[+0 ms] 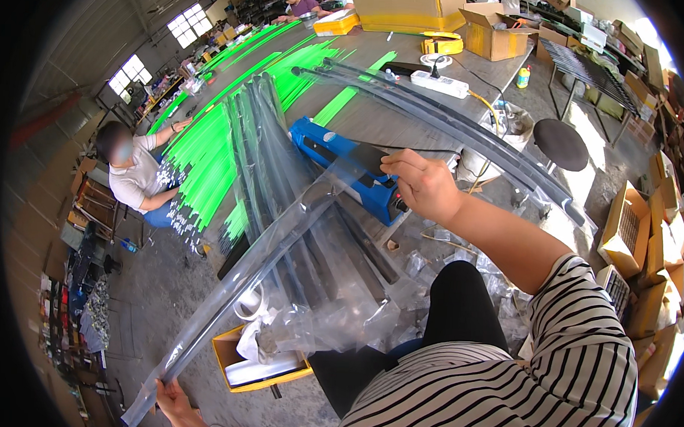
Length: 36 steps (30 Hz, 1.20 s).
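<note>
A long clear plastic sleeve [238, 281] with a dark strip inside runs slantwise from lower left up to a blue heat sealer [325, 149]. My left hand [172, 399], partly cut off by the lower edge, is closed around the sleeve's near end. My right hand [422, 182] is over the sealer, fingers pinched together by its black upper part, where the sleeve's far end lies. What exactly they grip is hidden. Beneath the sleeve, several more plastic-wrapped dark strips [261, 150] hang over the table's near edge.
Bright green strips [212, 152] cover the table's left side, where a person [133, 165] sits. Wrapped dark lengths [465, 127] jut past the right edge. A power strip [439, 84] and cardboard boxes [495, 34] stand farther back. Below is a yellow-rimmed box [264, 380]; a round stool [561, 144] stands right.
</note>
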Tool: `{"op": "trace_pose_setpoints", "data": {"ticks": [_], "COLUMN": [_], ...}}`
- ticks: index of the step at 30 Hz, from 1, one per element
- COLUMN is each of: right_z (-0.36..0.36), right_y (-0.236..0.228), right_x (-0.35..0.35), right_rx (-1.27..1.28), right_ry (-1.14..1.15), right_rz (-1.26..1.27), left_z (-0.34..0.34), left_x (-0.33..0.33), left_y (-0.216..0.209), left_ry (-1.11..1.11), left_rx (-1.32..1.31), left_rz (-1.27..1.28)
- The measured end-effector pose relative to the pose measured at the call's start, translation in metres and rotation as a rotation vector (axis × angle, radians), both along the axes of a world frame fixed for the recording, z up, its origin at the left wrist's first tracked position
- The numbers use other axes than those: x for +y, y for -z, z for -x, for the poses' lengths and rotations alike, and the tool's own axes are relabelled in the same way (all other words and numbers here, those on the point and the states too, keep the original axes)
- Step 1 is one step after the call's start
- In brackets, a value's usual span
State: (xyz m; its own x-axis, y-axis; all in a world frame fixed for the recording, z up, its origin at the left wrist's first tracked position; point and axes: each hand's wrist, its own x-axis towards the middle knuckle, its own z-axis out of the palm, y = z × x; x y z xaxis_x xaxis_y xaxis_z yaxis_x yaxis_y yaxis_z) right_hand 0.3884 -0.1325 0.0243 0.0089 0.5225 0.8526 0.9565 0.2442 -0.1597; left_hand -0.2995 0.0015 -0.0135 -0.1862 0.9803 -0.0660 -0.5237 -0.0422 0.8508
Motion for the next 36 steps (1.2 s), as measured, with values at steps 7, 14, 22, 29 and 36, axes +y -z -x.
{"op": "trace_pose_setpoints", "data": {"ticks": [7, 14, 22, 29, 36], "right_z": [0.022, 0.038, 0.069, 0.104, 0.135], "right_y": [-0.008, 0.0, -0.006, -0.042, -0.109], "right_x": [-0.035, -0.054, -0.055, -0.052, -0.053], "right_rx": [0.395, 0.402, 0.458, 0.431, 0.455], "right_ry": [0.003, -0.099, -0.249, -0.383, -0.571], "right_rz": [-0.081, -0.078, -0.054, -0.066, 0.167], "left_z": [0.041, 0.049, 0.104, -0.004, -0.153], "left_x": [-0.018, -0.096, -0.241, -0.271, -0.192], "left_y": [-0.003, -0.059, -0.203, -0.24, -0.06], "left_ry": [0.123, -0.456, -1.026, -0.64, 0.754], "left_rx": [-0.023, -0.156, 0.579, 1.134, 1.113], "left_rz": [-0.12, -0.05, -0.413, -0.533, -0.181]}}
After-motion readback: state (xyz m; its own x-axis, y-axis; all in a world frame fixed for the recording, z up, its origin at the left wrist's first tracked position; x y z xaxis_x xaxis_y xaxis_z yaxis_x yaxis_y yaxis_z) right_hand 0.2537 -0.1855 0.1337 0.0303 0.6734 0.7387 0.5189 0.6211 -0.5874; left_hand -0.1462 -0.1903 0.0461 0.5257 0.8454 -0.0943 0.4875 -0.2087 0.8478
